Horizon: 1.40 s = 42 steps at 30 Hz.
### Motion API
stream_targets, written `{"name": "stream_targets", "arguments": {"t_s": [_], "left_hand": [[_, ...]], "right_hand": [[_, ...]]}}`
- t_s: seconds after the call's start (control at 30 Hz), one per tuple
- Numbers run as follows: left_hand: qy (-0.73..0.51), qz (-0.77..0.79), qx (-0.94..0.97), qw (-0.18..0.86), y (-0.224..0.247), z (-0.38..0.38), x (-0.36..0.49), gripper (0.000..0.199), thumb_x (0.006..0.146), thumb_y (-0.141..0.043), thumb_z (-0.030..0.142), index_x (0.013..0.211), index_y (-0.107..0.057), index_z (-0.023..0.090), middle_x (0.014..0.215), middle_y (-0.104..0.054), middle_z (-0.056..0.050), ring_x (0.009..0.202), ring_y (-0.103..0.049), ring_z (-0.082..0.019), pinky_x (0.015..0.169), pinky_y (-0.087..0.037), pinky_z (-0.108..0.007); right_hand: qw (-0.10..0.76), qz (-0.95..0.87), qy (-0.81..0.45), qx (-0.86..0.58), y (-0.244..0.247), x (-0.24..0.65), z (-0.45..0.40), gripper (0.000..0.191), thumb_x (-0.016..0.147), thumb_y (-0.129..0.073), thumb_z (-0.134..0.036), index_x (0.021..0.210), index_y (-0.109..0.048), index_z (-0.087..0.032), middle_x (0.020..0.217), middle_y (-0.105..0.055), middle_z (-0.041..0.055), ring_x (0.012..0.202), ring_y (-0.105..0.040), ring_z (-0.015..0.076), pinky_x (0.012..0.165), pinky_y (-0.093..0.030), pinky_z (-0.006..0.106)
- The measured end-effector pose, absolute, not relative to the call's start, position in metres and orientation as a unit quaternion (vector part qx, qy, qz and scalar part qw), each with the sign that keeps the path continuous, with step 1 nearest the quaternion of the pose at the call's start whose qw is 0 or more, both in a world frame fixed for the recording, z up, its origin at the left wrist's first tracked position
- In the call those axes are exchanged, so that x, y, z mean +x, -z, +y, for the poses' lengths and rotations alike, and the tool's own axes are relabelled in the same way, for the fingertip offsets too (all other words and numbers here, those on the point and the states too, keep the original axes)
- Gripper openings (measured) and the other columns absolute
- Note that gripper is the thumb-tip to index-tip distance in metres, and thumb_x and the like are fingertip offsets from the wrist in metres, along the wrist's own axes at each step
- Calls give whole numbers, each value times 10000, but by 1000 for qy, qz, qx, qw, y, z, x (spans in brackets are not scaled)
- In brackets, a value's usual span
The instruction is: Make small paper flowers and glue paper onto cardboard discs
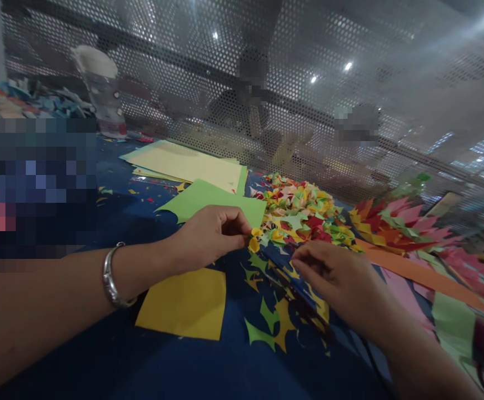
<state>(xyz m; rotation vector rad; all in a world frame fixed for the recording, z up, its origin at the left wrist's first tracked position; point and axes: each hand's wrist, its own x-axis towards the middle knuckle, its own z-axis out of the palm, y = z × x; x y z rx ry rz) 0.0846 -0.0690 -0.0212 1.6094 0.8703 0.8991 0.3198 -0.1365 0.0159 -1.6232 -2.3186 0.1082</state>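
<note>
My left hand, with a silver bracelet at the wrist, pinches a small curled yellow paper piece between thumb and fingertips. It is above the table, by a green paper sheet. A yellow paper sheet lies below it. To the right, my right hand has its fingers curled together; whether they hold anything is too unclear to see. Dark, thin tool-like objects lie beside it among green and yellow scraps.
A heap of coloured paper bits lies beyond my hands. Pale sheets are stacked behind, near a plastic cup. Red and pink paper shapes and strips fill the right side. People show behind a perforated screen.
</note>
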Motion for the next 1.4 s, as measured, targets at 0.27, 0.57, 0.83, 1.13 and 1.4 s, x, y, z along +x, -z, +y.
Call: {"name": "stream_targets", "arguments": {"t_s": [0.27,0.57,0.83,1.13,1.4], "left_hand": [[-432,379,666,476,23,-64,86,153,722,-700,270,780,-598,172,774,-637,3,715,-583,-126,676,-447,-260],[-457,385,678,429,17,-65,84,136,758,-690,274,778,-615,163,711,-623,14,654,-549,-105,617,-418,-232],[-456,373,668,454,18,-64,82,155,738,-696,299,781,-607,180,766,-656,-10,720,-587,-133,665,-449,-260],[-434,382,663,475,18,-64,81,132,748,-681,287,754,-592,189,732,-626,6,708,-568,-130,665,-431,-259],[-431,380,634,518,17,-64,81,149,704,-688,290,731,-578,193,705,-589,15,679,-538,-123,653,-430,-257]], "right_hand": [[121,-752,6,-648,-25,343,-130,247,904,-521,-404,790,-646,-225,659,-668,-1,547,-585,157,532,-392,271],[110,-713,12,-692,-30,366,-133,344,892,-481,-489,749,-631,-216,610,-637,6,524,-570,161,520,-382,272],[15,-669,-84,-738,-22,391,-134,508,864,-463,-668,704,-610,-209,572,-607,25,531,-565,175,493,-354,274],[-14,-634,-218,-742,-16,399,-140,478,848,-536,-619,606,-508,-208,493,-596,18,436,-494,122,471,-337,244],[156,-582,-236,-762,-18,410,-135,405,759,-654,-564,621,-586,-190,450,-492,-45,421,-425,100,463,-300,238]]}}
